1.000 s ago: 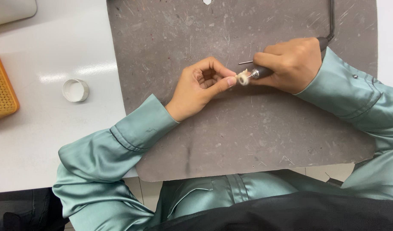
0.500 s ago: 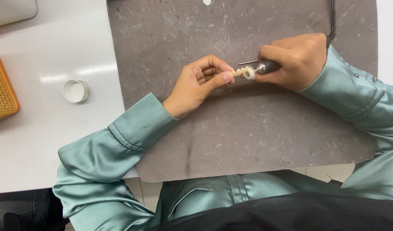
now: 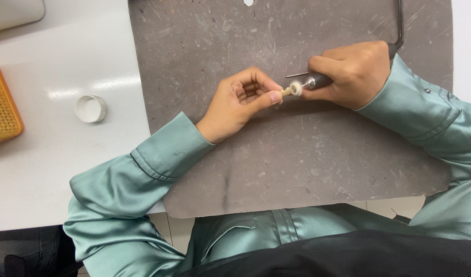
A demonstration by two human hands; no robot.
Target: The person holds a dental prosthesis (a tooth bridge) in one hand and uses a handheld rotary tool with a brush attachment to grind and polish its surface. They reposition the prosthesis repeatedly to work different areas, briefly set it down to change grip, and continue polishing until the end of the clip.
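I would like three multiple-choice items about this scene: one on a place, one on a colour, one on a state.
1. Where does the small white ring lie?
A. on the white table, left of the grey mat
B. on the grey mat
C. in the left hand

2. What colour are the sleeves?
A. red
B. green
C. black

3. What does the right hand do?
A. lies flat and empty
B. grips a rotary tool
C. holds the ring

Answers: 1 A, the ring sits on the white table beside the grey mat. 2 B, satin green. 3 B, fingers close on the rotary tool, whose white wheel meets the small piece pinched by the left hand.
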